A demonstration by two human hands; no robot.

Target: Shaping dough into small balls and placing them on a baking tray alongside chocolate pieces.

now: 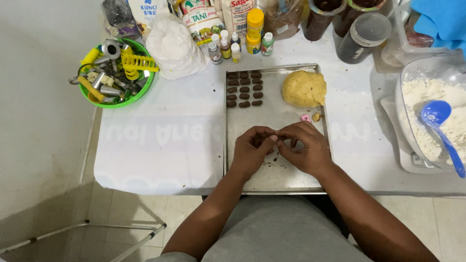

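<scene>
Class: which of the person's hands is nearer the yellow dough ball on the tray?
Right. The right hand lies just below the yellow dough ball; the left hand lies farther, down-left.

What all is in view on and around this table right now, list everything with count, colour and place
baking tray: one, grey metal, table centre
small dark pieces: about fourteen, brown, rows at tray's far left
dough lump: one, yellow, tray's far right
green bowl: one, holding metal and yellow tools, far left
white bag: one, beside the bowl
small bottles: several, mixed caps, behind tray
flour tub: one, clear, right edge
blue spoon: one, in the flour
left hand: over tray, fingertips meeting the right
right hand: over tray
</scene>
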